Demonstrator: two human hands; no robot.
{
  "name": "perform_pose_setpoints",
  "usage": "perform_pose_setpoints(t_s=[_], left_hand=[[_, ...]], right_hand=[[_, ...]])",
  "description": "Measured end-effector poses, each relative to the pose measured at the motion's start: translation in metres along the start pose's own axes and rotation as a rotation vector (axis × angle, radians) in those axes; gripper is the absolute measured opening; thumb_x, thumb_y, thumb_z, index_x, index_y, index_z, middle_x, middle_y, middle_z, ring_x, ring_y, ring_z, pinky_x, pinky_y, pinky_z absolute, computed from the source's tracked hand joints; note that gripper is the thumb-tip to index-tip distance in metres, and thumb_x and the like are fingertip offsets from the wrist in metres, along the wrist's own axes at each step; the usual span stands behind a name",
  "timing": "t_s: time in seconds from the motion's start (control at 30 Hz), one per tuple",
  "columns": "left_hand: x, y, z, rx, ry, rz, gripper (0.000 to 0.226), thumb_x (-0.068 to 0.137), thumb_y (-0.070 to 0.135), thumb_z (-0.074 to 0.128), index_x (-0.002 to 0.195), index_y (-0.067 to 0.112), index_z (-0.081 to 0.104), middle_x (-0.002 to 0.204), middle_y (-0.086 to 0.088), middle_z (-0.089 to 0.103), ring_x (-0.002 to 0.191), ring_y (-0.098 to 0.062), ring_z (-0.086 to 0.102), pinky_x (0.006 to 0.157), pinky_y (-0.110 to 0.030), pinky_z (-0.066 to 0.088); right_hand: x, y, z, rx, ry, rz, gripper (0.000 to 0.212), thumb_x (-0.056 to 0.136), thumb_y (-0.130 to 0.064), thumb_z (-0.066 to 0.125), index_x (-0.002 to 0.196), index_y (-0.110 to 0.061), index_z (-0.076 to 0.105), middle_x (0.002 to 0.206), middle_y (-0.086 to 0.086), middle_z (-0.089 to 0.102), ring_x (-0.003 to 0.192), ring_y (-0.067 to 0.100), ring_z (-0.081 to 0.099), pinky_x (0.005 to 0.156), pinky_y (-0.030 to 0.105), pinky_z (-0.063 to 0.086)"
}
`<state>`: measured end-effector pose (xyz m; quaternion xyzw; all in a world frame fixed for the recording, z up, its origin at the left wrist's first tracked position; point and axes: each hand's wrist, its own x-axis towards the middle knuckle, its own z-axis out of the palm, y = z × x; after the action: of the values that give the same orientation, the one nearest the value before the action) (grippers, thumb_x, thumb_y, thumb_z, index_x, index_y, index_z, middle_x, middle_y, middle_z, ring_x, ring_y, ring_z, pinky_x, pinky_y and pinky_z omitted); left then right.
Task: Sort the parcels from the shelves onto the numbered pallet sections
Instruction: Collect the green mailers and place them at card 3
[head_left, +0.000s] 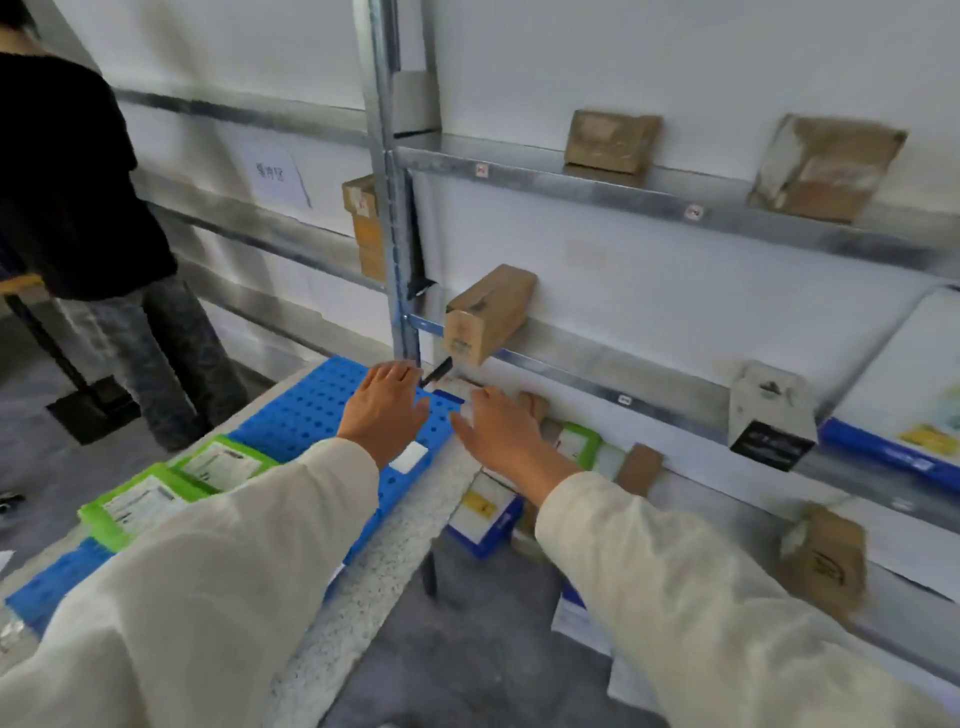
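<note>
- Left hand (387, 410) over the blue pallet (301, 421), right hand (498, 431) beside it, both flat-fingered, gripping nothing
- cardboard parcel (488, 312) above: long axis sticks out off the shelf (571, 371), label end facing us

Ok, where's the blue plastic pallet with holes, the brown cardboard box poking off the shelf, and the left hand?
Blue plastic pallet with holes (306, 415): head view, bare top surface.
Brown cardboard box poking off the shelf (498, 306): head view, its long face.
Left hand (387, 405): head view, back of the hand.

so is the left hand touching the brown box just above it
Apart. Head view shows a clear gap between the left hand and the brown box above it.
</note>
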<state>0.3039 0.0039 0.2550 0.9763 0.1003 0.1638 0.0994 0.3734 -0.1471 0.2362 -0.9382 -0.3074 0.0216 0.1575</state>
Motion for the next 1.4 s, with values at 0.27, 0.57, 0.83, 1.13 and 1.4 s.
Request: perform_pose_setpoints(t_s=[0.27, 0.57, 0.83, 1.13, 1.4], left_hand=[[-0.007, 0.107, 0.04, -0.071, -0.072, 0.221, 0.035, 0.095, 0.029, 0.048, 0.126, 0.012, 0.052, 0.132, -0.004, 0.052, 0.125, -0.021, 0.043, 0.108, -0.033, 0.031], [0.006, 0.156, 0.106, 0.034, -0.227, 0.389, 0.042, 0.093, 0.022, 0.056, 0.133, 0.011, 0.048, 0.135, -0.002, 0.048, 0.127, -0.02, 0.041, 0.109, -0.032, 0.032], [0.077, 0.159, 0.198, -0.034, -0.323, 0.366, 0.039, 0.097, 0.015, 0.046, 0.135, 0.013, 0.044, 0.138, -0.002, 0.047, 0.13, -0.018, 0.04, 0.112, -0.029, 0.025], [0.171, 0.125, 0.312, 0.025, -0.476, 0.379, 0.042, 0.096, 0.017, 0.049, 0.136, 0.012, 0.04, 0.139, -0.004, 0.045, 0.132, -0.019, 0.039, 0.117, -0.034, 0.024], [0.21, 0.106, 0.441, -0.021, -0.642, 0.248, 0.032, 0.1, 0.021, 0.038, 0.128, 0.009, 0.047, 0.129, -0.005, 0.05, 0.123, -0.021, 0.044, 0.103, -0.033, 0.037]], right_hand=[[-0.086, 0.109, -0.034, 0.064, 0.109, 0.261, 0.051, 0.098, -0.045, 0.043, 0.134, -0.009, 0.048, 0.133, 0.013, 0.053, 0.121, 0.029, 0.048, 0.103, 0.039, 0.036], [-0.093, 0.178, -0.017, 0.026, 0.086, 0.374, 0.049, 0.097, -0.044, 0.044, 0.129, -0.007, 0.051, 0.131, 0.012, 0.053, 0.123, 0.028, 0.045, 0.109, 0.04, 0.034], [-0.018, 0.244, 0.038, -0.012, -0.016, 0.431, 0.046, 0.097, -0.044, 0.045, 0.127, -0.009, 0.052, 0.127, 0.011, 0.054, 0.118, 0.027, 0.047, 0.104, 0.038, 0.035], [0.095, 0.309, 0.112, 0.005, -0.156, 0.496, 0.046, 0.097, -0.041, 0.043, 0.129, -0.009, 0.05, 0.128, 0.011, 0.054, 0.118, 0.027, 0.048, 0.1, 0.038, 0.039], [0.171, 0.378, 0.206, -0.003, -0.27, 0.519, 0.047, 0.098, -0.041, 0.039, 0.129, -0.007, 0.049, 0.125, 0.011, 0.053, 0.116, 0.026, 0.049, 0.101, 0.039, 0.039]])
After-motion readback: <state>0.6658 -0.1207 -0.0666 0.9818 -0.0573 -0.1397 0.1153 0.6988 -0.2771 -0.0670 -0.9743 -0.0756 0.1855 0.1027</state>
